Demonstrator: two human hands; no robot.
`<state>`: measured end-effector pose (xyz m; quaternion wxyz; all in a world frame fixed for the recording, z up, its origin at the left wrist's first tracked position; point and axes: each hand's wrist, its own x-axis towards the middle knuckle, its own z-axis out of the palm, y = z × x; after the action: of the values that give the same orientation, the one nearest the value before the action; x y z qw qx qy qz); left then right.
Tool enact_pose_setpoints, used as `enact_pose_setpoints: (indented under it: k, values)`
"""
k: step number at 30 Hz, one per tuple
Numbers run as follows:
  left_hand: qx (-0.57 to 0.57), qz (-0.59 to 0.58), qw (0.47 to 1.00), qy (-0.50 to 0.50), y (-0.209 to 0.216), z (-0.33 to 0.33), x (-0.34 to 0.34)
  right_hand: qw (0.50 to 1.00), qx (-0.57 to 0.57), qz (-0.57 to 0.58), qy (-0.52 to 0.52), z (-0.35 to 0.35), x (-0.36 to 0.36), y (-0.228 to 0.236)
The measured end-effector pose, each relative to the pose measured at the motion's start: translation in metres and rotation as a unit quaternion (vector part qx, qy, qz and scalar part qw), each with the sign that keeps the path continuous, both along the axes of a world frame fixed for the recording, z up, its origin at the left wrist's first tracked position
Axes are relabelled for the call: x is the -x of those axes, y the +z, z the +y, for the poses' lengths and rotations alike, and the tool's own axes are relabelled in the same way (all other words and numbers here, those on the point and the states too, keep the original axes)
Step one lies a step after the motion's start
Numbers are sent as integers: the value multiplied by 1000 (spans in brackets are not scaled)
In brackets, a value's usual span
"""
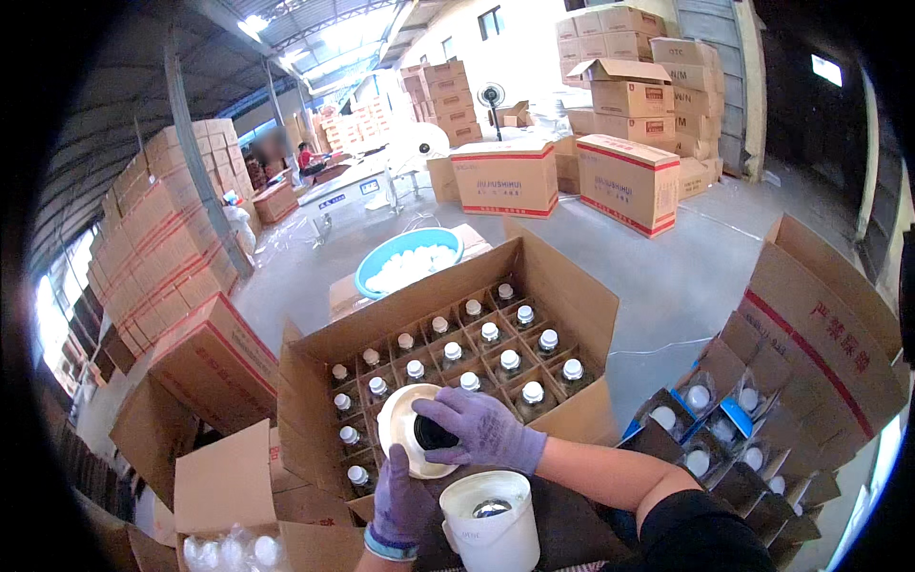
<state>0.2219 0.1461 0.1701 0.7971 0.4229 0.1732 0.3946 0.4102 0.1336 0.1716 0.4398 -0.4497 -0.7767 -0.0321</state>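
A large open carton (572, 276) stands before me, split by cardboard dividers into cells that hold several clear bottles with white caps (510, 359). Over its near side, my left hand (400, 500), in a grey-purple glove, grips the lower edge of a round cream-coloured lid or shallow dish (393, 419). Gloved the same way, my right hand (491, 431) reaches across it, fingers closed around a black round piece (434, 434) at its middle. Just below stands a white plastic bucket (491, 529) with a shiny metal round thing (492, 508) inside.
At right, an open carton (810, 334) holds more white-capped bottles in dividers. White-capped items in clear plastic (233, 551) fill a box at lower left. Beyond the main carton sits a blue basin (367, 272) of white pieces. Stacked cartons (162, 238) and distant people stand farther off.
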Motion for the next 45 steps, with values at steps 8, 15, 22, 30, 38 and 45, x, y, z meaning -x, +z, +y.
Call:
enact_pose_setpoints:
  k: [8, 15, 22, 30, 38, 45]
  values:
    - [-689, 324, 623, 180, -5, -9, 20, 671, 330, 588, 308, 13, 17, -52]
    - [-498, 344, 783, 146, 21, -44, 10, 991, 88, 100, 29, -25, 22, -20]
    - [-157, 35, 987, 21, 2, -35, 12, 975, 155, 150, -50, -48, 27, 19]
    - [-473, 243, 837, 129, -18, 3, 17, 802, 542, 249, -28, -32, -41, 4]
    - [-347, 230, 880, -229, -51, 36, 28, 849, 271, 399, 215, -74, -20, -118]
    - [-483, 88, 866, -94, -43, 1, 27, 913, 137, 310, 226, -104, -16, -79]
